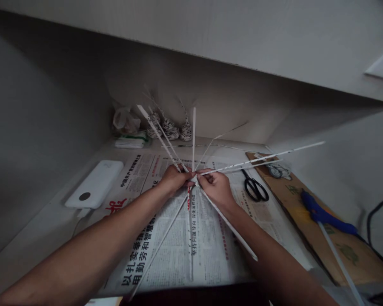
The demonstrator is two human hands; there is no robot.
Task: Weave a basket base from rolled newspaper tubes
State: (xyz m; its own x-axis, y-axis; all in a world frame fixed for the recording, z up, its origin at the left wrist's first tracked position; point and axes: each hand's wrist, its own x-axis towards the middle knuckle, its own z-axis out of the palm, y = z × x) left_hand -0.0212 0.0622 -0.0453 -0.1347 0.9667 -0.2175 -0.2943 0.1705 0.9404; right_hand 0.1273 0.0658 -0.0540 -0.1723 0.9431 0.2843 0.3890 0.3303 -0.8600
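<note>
Several thin rolled-paper sticks (194,136) cross at one middle point and spread outward like spokes, above the newspaper sheet (175,242). At the left of that crossing, my left hand (177,177) pinches the sticks between thumb and fingers. From the other side my right hand (216,186) grips the crossing too, its fingertips almost touching those of the left. One long stick (274,154) reaches far to the right, and another slants down across my right forearm. The fingers partly hide how the sticks are joined.
Black-handled scissors (255,189) lie right of the newspaper. A blue glue gun (327,216) rests on brown cardboard (284,199). A white power bank (95,185) lies left. Several woven paper pieces (170,128) and a plastic bag (127,120) stand behind. A panel (191,38) overhangs.
</note>
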